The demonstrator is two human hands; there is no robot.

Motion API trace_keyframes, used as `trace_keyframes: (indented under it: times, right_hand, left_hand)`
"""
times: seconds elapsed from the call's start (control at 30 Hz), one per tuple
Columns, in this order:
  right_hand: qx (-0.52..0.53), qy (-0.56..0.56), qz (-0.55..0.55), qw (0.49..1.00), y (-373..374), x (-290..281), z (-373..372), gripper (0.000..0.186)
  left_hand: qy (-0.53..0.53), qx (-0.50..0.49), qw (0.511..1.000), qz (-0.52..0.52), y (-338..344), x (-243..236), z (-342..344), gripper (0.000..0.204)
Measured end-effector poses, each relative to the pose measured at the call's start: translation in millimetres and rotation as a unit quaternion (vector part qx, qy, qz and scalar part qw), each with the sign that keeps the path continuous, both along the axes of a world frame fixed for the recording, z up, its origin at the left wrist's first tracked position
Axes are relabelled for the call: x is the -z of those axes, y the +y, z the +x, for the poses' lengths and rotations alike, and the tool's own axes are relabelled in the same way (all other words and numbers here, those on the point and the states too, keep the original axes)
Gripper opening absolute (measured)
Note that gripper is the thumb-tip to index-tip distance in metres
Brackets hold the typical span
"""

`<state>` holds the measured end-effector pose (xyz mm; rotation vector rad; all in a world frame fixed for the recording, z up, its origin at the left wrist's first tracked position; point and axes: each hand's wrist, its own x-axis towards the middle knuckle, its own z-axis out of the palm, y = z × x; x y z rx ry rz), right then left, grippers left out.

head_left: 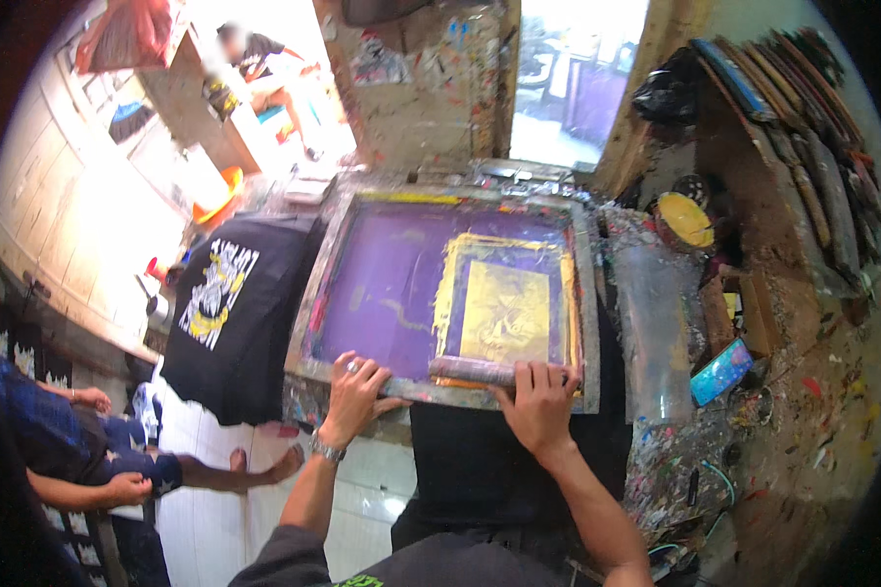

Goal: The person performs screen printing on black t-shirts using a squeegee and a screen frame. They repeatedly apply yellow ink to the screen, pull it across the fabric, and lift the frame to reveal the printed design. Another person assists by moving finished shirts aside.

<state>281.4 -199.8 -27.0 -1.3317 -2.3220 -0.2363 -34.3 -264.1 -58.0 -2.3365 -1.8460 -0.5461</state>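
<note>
Black fabric [470, 460] is seen below the near edge of the screen-printing frame [586, 293]. That edge is covered at left by the left hand [357, 396], fingers half bent, thumb spread; whether the wood is clamped cannot be told. The squeegee [470, 370] is gripped near its right end by the closed right hand [538, 401], along the near side of the yellow-inked stencil [507, 303]. Pressure is best spread evenly along the blade, the frame held flat. Beyond, a printed black shirt [264, 342] is draped at left, and a yellow-filled bowl [685, 220] is set at right.
</note>
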Motion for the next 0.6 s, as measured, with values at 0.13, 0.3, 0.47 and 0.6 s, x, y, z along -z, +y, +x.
trace_keyframes:
  times: [0.13,0.3,0.47,0.6]
  right_hand:
    - [-0.002,0.032,0.044,0.998,-11,-22,-10,0.058]
    - [-0.013,0.029,0.174,0.984,38,-110,-11,0.059]
    - [-0.006,0.033,0.243,0.969,145,-252,-30,0.063]
    - [0.025,0.011,0.159,0.987,189,-305,-46,0.076]
  left_hand:
    - [-0.016,-0.013,1.000,0.020,-6,-39,-6,0.055]
    - [0.009,0.003,0.991,0.131,32,-141,-13,0.054]
    - [-0.084,-0.128,0.823,0.547,127,-179,27,0.033]
    - [-0.068,0.005,0.983,0.169,217,-83,68,0.031]
